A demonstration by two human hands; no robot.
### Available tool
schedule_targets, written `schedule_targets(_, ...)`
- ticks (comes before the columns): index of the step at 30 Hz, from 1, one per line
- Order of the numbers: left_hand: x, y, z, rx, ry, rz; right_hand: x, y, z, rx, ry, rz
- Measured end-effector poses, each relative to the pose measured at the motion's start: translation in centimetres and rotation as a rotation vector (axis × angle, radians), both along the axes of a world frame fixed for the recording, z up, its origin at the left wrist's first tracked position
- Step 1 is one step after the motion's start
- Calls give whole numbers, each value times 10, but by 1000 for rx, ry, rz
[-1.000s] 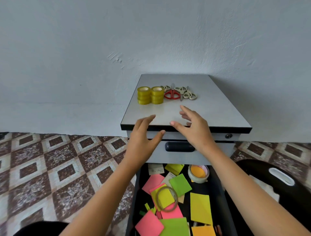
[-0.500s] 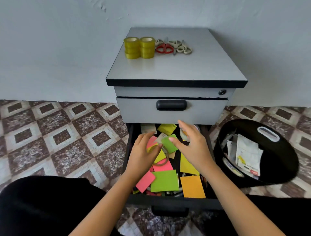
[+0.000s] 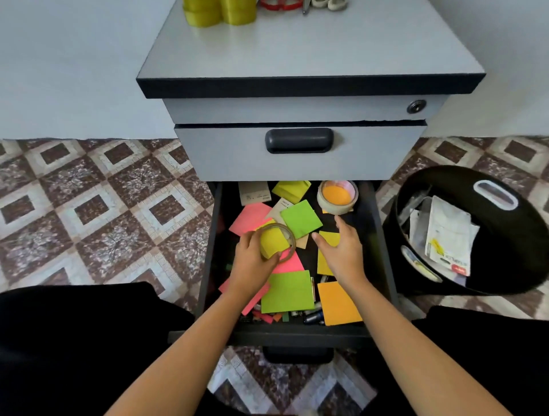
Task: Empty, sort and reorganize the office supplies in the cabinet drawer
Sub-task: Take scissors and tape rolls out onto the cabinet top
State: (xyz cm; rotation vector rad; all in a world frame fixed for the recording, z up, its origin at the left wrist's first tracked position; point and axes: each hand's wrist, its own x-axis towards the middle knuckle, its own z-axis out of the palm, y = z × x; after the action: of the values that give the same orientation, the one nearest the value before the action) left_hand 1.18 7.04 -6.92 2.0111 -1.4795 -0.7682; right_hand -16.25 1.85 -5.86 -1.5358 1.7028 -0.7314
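Note:
The lower drawer (image 3: 383, 267) of a grey cabinet (image 3: 312, 59) stands pulled out, littered with coloured sticky-note pads in pink, green, yellow and orange, plus small batteries near its front. My left hand (image 3: 252, 261) grips a thin, nearly used-up clear tape ring (image 3: 282, 240) lying over a yellow pad. My right hand (image 3: 341, 252) hovers with fingers spread over the pads, below a thick clear tape roll (image 3: 337, 197) at the drawer's back right. Yellow tape rolls (image 3: 219, 10) and scissors (image 3: 300, 3) sit on the cabinet top.
A black bin (image 3: 475, 282) holding papers and wrappers stands on the patterned tile floor to the right of the drawer. The upper drawer with its dark handle (image 3: 298, 140) is closed. My dark-clothed knees flank the drawer.
Both hands came down from the cabinet top into the open drawer. My left hand has closed round the thin tape ring; my right hand spread out toward the thick roll. The camera tilted downward.

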Motion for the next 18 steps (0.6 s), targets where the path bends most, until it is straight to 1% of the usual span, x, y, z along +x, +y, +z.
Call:
schedule_targets(3, -4, -7, -11, 32, 11, 25, 4, -12, -15, 43, -33, -113)
schedule_targets(10, -2, -8, -31, 47, -7, 32, 21, -46, -41, 35, -49, -362)
schedule_targets(18, -2, -11, -43, 54, -93, 39, 31, -84, -50, 45, 56, -493)
